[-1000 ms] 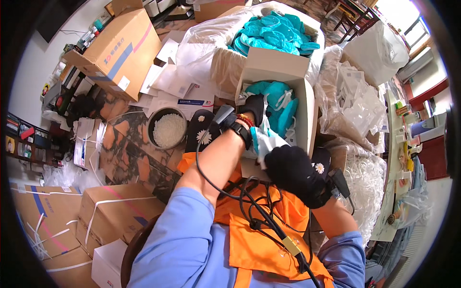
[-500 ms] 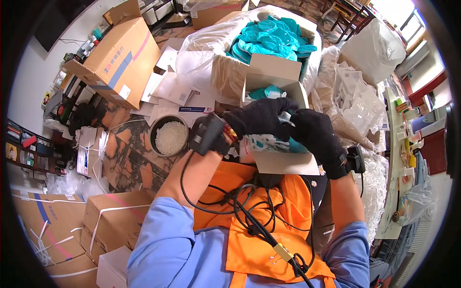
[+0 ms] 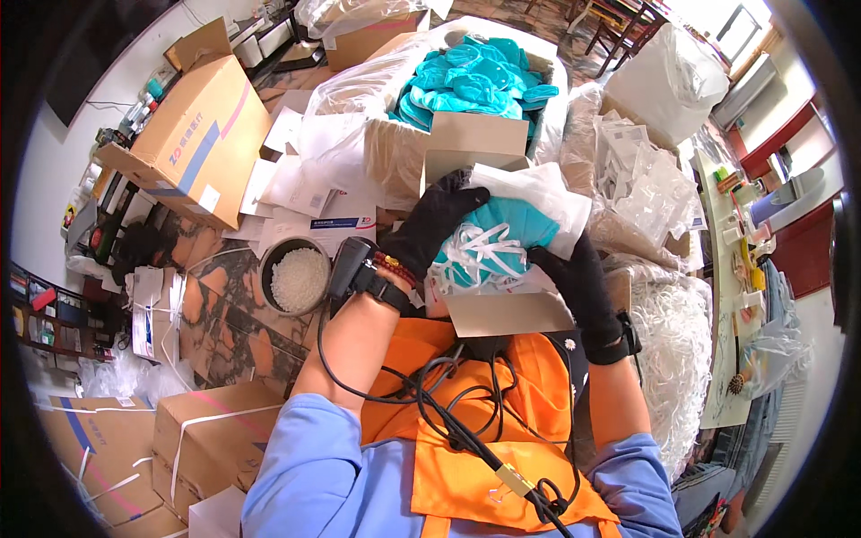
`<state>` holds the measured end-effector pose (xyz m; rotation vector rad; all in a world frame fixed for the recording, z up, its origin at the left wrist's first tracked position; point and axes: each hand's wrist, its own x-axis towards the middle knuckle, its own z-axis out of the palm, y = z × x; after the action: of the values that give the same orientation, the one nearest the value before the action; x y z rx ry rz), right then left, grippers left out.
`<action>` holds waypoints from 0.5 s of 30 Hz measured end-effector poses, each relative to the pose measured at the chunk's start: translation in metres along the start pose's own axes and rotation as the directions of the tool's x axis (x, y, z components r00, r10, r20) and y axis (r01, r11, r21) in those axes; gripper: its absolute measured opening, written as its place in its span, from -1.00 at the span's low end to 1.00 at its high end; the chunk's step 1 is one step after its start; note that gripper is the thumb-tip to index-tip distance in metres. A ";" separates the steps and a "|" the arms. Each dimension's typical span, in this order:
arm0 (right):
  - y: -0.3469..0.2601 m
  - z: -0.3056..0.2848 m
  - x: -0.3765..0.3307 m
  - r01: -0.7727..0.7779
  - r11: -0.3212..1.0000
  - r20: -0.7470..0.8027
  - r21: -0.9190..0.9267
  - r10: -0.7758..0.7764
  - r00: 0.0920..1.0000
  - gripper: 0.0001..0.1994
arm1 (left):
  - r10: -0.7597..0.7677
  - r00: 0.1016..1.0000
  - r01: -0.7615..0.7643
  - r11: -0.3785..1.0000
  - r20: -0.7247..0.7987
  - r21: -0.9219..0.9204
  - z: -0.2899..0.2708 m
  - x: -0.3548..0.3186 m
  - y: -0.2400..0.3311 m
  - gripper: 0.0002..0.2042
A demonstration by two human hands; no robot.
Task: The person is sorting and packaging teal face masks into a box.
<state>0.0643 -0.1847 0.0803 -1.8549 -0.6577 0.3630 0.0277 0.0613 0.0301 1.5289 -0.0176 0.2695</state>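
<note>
In front of me, teal face masks [image 3: 509,215] with bunched white straps sit at the mouth of a small open carton [image 3: 516,314]. A translucent white plastic bag [image 3: 567,202] lies behind and beside the teal fabric. My left hand [image 3: 438,215], in a black glove, is closed on the upper left edge of the masks, its thumb across the fabric. My gloved right hand [image 3: 574,282] grips their lower right edge near the bag, thumb on top. Both hands' other fingers are mostly hidden. Beyond the carton stands a plastic-lined large box [image 3: 386,161] heaped with teal masks [image 3: 475,76].
A round pot of white pellets [image 3: 300,276] stands left of my left forearm. Big cardboard boxes [image 3: 193,134] stand at the left, strapped ones [image 3: 211,430] nearer. At the right are clear plastic packets [image 3: 641,170] and a heap of white straps [image 3: 668,359]. Black cables [image 3: 457,421] hang over my orange apron.
My hands, close together above the carton before, have moved apart and lower. The teal masks with white straps and the white plastic bag now show spread between them.
</note>
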 end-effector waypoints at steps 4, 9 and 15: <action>0.025 -0.004 -0.007 -0.011 0.997 0.002 -0.072 0.011 1.000 -0.30 | -0.199 0.976 0.216 0.919 0.084 -0.331 0.013 -0.012 0.015 -0.54; -0.002 -0.010 -0.007 0.103 0.949 -0.052 -0.299 -0.124 0.991 -0.25 | -0.251 0.968 0.192 0.788 -0.020 -0.584 0.017 -0.008 0.006 -0.58; -0.005 -0.011 -0.001 0.075 0.987 -0.109 -0.142 -0.091 0.990 -0.49 | -0.002 0.997 -0.019 0.967 -0.081 -0.255 0.013 -0.006 -0.030 -0.67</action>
<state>0.0681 -0.1922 0.0889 -1.9560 -0.6929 0.1585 0.0293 0.0473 0.0002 1.2607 0.0047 0.3233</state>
